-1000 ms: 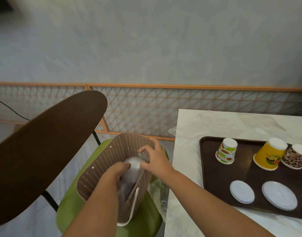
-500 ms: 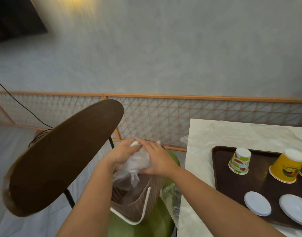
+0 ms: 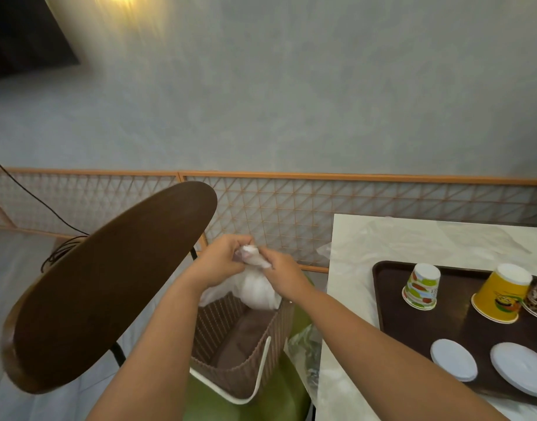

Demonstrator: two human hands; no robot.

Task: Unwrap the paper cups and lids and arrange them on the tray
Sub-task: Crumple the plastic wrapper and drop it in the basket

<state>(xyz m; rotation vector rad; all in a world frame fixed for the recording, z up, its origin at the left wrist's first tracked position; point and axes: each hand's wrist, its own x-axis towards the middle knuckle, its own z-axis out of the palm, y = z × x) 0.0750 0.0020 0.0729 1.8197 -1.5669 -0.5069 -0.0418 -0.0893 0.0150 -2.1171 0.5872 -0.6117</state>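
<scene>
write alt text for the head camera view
Both hands, left hand and right hand, pinch the top of a white plastic-wrapped bundle above a brown basket. To the right, a tray holds three upside-down paper cups and white lids.

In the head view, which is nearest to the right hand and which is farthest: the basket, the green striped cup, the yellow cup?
From the right hand:
1. Basket, just below it on the chair.
2. Green striped cup, at the tray's left end.
3. Yellow cup, farther right on the tray.
</scene>
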